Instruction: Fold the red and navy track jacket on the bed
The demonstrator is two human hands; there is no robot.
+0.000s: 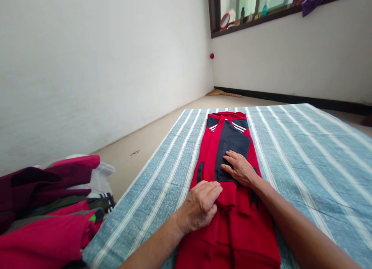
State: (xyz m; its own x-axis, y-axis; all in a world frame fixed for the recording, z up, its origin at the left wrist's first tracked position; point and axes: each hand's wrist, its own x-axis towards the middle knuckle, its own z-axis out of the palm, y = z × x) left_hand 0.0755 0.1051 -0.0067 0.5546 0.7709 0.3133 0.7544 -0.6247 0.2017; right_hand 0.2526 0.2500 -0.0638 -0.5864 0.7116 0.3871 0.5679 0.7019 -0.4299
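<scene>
A red and navy jacket [232,145] with white stripes lies lengthwise on a striped blue cloth [162,176], its sides and sleeves folded inward into a long narrow strip. My left hand [200,203] has its fingers curled at the left edge of the folded sleeve, close to the red cuff. On the navy panel rests my right hand [240,169], palm down with the fingers stretched out. The jacket's wide red lower part [229,242] is nearest to me, and the collar end lies farthest away. My left fingertips are partly hidden.
Left of the cloth is a heap of clothes [52,207] in maroon, pink and dark green. A whisk broom [223,93] lies on the floor in the far corner. A white wall [101,67] runs along the left. Bottles and a round red mirror [224,20] stand on the window ledge.
</scene>
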